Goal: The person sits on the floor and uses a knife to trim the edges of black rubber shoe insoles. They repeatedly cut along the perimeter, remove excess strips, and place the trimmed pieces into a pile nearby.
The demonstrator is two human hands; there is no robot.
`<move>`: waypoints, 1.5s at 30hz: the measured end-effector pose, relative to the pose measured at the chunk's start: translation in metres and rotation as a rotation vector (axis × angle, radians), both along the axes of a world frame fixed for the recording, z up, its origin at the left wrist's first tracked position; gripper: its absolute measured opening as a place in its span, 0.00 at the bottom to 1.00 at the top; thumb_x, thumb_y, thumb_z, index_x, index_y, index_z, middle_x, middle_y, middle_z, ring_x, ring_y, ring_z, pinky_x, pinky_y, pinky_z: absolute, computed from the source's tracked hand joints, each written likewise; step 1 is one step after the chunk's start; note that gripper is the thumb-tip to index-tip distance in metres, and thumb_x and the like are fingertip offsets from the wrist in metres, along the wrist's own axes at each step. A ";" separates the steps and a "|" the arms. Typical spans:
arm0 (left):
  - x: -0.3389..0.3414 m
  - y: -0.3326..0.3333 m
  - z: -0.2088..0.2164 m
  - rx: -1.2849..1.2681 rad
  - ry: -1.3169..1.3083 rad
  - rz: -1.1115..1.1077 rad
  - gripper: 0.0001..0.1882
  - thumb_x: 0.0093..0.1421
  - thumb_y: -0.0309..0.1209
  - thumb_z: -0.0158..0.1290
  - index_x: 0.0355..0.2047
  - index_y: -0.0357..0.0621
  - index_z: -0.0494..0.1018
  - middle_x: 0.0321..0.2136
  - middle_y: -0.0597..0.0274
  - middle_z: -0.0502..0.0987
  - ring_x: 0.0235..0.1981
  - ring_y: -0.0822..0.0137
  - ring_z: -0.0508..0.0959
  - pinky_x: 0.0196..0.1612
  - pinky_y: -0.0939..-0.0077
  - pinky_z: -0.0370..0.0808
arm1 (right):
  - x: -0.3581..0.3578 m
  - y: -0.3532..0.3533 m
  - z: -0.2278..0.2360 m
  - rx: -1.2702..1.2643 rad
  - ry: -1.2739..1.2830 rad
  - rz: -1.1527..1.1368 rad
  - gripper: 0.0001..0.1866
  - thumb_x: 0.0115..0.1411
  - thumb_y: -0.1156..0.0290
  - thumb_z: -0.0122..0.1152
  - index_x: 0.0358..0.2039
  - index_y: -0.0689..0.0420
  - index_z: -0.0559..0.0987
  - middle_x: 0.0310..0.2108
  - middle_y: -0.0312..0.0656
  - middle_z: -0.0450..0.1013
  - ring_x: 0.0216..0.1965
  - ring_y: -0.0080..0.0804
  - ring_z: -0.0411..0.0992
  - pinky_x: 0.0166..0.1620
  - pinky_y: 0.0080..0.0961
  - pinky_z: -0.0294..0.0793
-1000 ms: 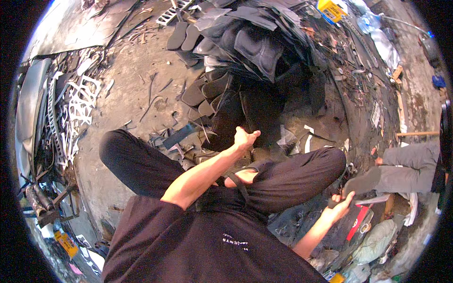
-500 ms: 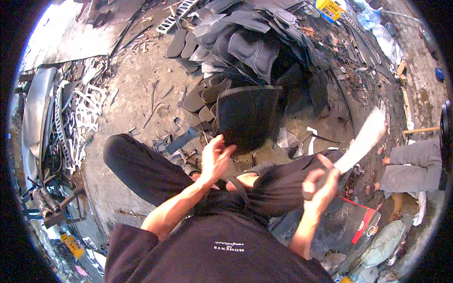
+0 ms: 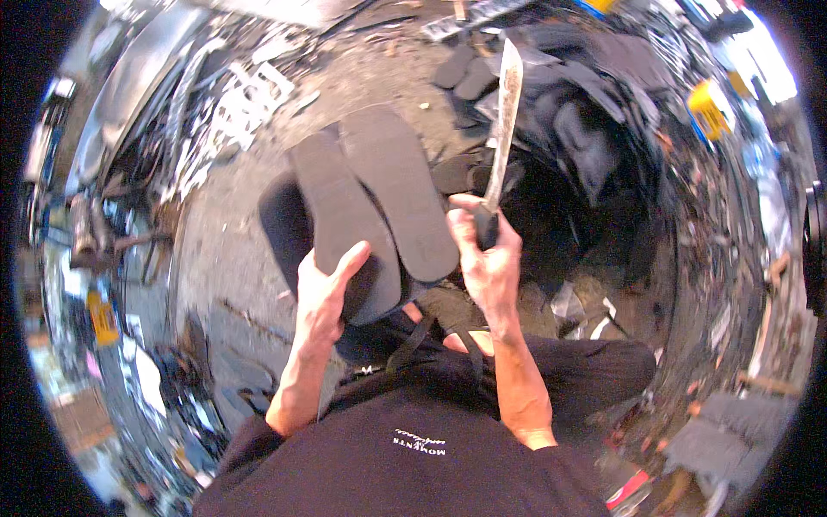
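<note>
The left hand (image 3: 320, 297), which had nothing visible in its grasp half a second ago, now grips one sole (image 3: 349, 211) near its lower end, thumb on top, fingers beneath. A second sole (image 3: 403, 189) lies alongside; both are raised above the floor (image 3: 233, 267), over the left knee (image 3: 282, 220). The right hand (image 3: 489, 263) has swung inward, closed around the knife (image 3: 506, 112), whose blade now points away before the pile (image 3: 594, 138). Whether its fingers touch the second sole, I cannot tell.
</note>
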State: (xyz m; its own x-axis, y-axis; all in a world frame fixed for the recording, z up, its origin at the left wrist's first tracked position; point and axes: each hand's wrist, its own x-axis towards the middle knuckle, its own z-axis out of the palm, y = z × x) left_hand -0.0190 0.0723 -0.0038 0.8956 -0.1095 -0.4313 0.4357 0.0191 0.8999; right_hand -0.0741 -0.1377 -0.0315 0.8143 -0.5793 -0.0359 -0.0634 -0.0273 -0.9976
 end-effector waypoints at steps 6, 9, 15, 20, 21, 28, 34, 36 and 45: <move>0.018 -0.007 -0.009 -0.111 -0.007 0.215 0.25 0.61 0.38 0.73 0.53 0.37 0.81 0.45 0.61 0.85 0.41 0.70 0.83 0.48 0.71 0.81 | -0.078 0.026 0.026 -0.228 0.331 0.279 0.17 0.71 0.61 0.63 0.51 0.62 0.76 0.30 0.51 0.80 0.32 0.46 0.84 0.33 0.43 0.80; 0.024 -0.020 0.003 -0.240 0.088 0.240 0.25 0.62 0.40 0.72 0.52 0.38 0.81 0.44 0.60 0.85 0.40 0.71 0.83 0.46 0.72 0.82 | -0.127 0.043 -0.011 -0.384 0.355 0.308 0.17 0.69 0.62 0.65 0.49 0.62 0.78 0.37 0.60 0.81 0.39 0.62 0.82 0.42 0.47 0.81; 0.021 -0.028 0.004 -0.259 0.141 0.194 0.28 0.61 0.41 0.73 0.56 0.38 0.78 0.45 0.59 0.85 0.41 0.69 0.84 0.48 0.70 0.83 | -0.152 0.044 -0.015 -0.462 0.410 0.234 0.16 0.70 0.63 0.68 0.49 0.61 0.79 0.36 0.58 0.81 0.40 0.63 0.81 0.42 0.49 0.79; 0.011 -0.031 0.010 -0.287 0.144 0.161 0.30 0.61 0.41 0.73 0.57 0.38 0.77 0.46 0.57 0.84 0.42 0.68 0.84 0.48 0.68 0.83 | -0.089 0.048 -0.010 -0.294 0.485 0.250 0.14 0.70 0.66 0.64 0.49 0.61 0.78 0.39 0.61 0.82 0.41 0.63 0.81 0.43 0.48 0.79; 0.010 -0.032 0.010 -0.281 0.152 0.151 0.30 0.61 0.41 0.73 0.57 0.38 0.77 0.47 0.57 0.84 0.42 0.68 0.84 0.48 0.68 0.83 | -0.073 0.047 -0.011 -0.318 0.447 0.263 0.13 0.69 0.67 0.65 0.49 0.61 0.78 0.39 0.61 0.82 0.41 0.63 0.81 0.44 0.47 0.79; 0.012 -0.023 0.007 -0.278 0.147 0.122 0.29 0.61 0.40 0.73 0.57 0.38 0.76 0.46 0.59 0.84 0.40 0.68 0.85 0.44 0.69 0.84 | -0.024 0.034 -0.021 -0.559 0.213 0.464 0.22 0.61 0.80 0.63 0.57 0.65 0.78 0.40 0.60 0.81 0.43 0.57 0.82 0.48 0.42 0.79; 0.010 -0.014 0.005 -0.300 0.171 0.106 0.29 0.62 0.39 0.72 0.57 0.38 0.76 0.44 0.59 0.84 0.37 0.68 0.85 0.43 0.70 0.84 | 0.008 0.025 -0.030 -0.499 -0.035 0.502 0.31 0.61 0.74 0.71 0.66 0.61 0.75 0.65 0.56 0.73 0.67 0.53 0.70 0.67 0.44 0.69; 0.009 -0.007 0.006 -0.305 0.178 0.102 0.28 0.62 0.39 0.72 0.57 0.38 0.76 0.43 0.60 0.85 0.37 0.68 0.85 0.42 0.70 0.84 | 0.013 0.028 -0.036 -0.429 -0.040 0.528 0.32 0.64 0.70 0.70 0.67 0.60 0.73 0.66 0.52 0.71 0.67 0.50 0.69 0.68 0.44 0.68; 0.003 -0.011 0.027 -0.340 0.236 0.011 0.29 0.62 0.39 0.72 0.58 0.37 0.76 0.47 0.59 0.84 0.42 0.70 0.84 0.47 0.71 0.83 | 0.098 0.055 -0.215 -0.098 -0.110 0.289 0.26 0.74 0.60 0.59 0.65 0.64 0.73 0.60 0.45 0.75 0.59 0.38 0.73 0.63 0.39 0.73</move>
State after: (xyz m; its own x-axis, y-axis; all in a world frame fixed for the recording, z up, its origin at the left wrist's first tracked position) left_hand -0.0156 0.0609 0.0233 0.7780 -0.2725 -0.5661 0.6278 0.3041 0.7165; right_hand 0.0238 -0.0828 -0.2461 0.9416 -0.3196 0.1058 0.0688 -0.1250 -0.9898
